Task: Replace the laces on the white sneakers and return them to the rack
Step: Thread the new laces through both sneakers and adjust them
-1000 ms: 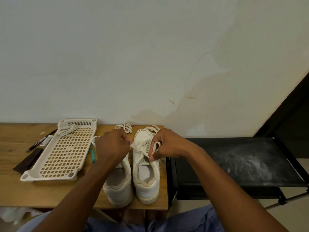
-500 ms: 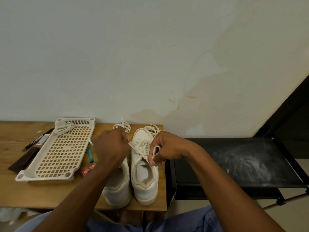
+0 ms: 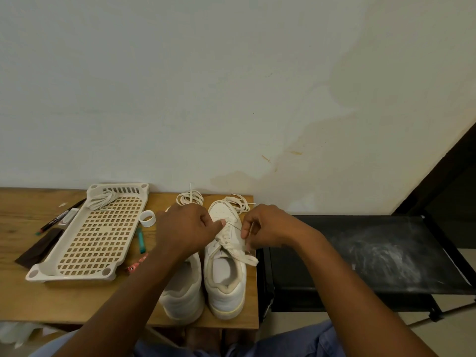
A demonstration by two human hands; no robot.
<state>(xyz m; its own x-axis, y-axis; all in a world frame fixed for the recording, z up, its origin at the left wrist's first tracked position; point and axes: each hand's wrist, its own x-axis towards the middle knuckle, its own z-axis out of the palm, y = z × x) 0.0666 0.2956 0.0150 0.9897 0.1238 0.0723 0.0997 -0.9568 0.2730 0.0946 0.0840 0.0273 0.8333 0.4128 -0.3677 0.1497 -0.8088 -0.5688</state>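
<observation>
Two white sneakers are standing side by side at the near right end of the wooden surface (image 3: 38, 300), toes toward the wall. The left hand (image 3: 184, 229) and right hand (image 3: 265, 229) are hovering over the right sneaker (image 3: 226, 276), each grip curled and pinching its lace (image 3: 239, 253). The left sneaker (image 3: 184, 292) is sitting just beside it, with a perforated rack (image 3: 87, 235) lying farther left.
</observation>
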